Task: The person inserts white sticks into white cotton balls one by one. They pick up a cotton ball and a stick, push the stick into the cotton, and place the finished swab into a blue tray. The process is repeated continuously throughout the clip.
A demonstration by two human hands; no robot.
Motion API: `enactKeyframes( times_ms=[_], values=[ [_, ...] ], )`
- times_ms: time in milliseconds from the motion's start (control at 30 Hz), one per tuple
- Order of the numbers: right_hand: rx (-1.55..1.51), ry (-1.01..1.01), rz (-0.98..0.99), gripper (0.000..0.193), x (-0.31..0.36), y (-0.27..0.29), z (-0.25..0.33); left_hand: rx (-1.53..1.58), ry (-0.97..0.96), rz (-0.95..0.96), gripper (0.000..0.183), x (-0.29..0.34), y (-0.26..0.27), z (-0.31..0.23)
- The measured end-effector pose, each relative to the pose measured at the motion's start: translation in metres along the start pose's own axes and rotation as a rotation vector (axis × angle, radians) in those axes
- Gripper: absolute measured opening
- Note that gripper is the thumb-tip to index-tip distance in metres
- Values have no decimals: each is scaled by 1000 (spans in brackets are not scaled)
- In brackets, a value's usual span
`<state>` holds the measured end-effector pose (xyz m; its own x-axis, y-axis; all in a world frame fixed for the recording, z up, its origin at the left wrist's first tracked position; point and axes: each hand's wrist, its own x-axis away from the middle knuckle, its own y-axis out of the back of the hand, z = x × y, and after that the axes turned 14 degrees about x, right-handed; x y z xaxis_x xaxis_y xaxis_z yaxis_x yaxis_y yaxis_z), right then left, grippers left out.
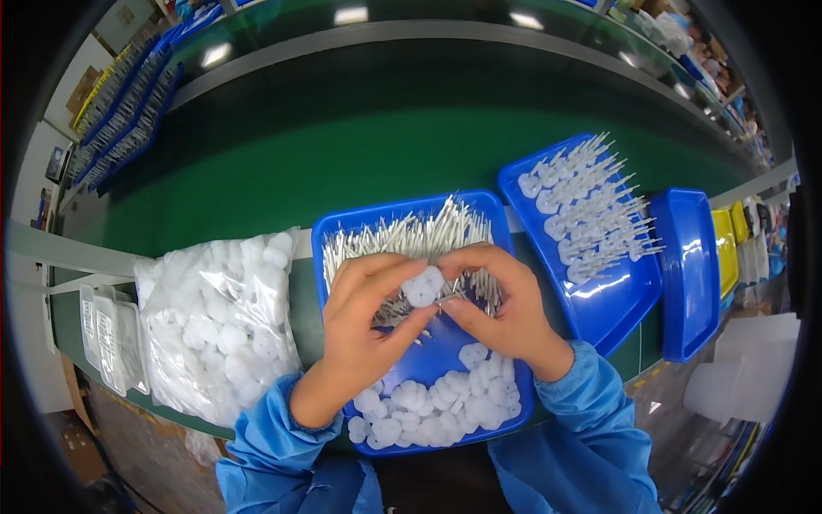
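Over a blue tray [411, 360], my left hand [364, 321] pinches a white round plastic disc [422, 287] with a lobed pattern between thumb and fingers. My right hand [501, 300] is closed beside it, thumb and forefinger on a thin pale rod [452, 299] whose tip meets the disc's edge; the fingers hide most of that rod. Many thin whitish-grey rods [411, 230] lie bunched in the far half of the tray. Loose white discs [445, 407] are heaped in its near half.
Left stands a clear bag of white discs [218, 321] beside clear plastic boxes [111, 334]. Right, a blue tray [612, 313] holds rows of discs with rods upright in them [591, 210]; more blue trays [692, 274] sit beyond. Stacked filled trays [128, 111] stand far left on the green belt [385, 120].
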<state>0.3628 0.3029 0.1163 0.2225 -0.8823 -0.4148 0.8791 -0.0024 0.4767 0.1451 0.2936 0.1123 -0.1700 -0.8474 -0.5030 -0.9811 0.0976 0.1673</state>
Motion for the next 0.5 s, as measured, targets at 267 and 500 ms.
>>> enactKeyframes(
  times_ms=[267,500],
  values=[
    [-119,-113,67,35,10,-4,-8,-82,-169,49,60,0,-4,2],
    [-366,-188,145,35,15,-5,-11,-101,-237,58,58,-2,-5,3]
  ],
)
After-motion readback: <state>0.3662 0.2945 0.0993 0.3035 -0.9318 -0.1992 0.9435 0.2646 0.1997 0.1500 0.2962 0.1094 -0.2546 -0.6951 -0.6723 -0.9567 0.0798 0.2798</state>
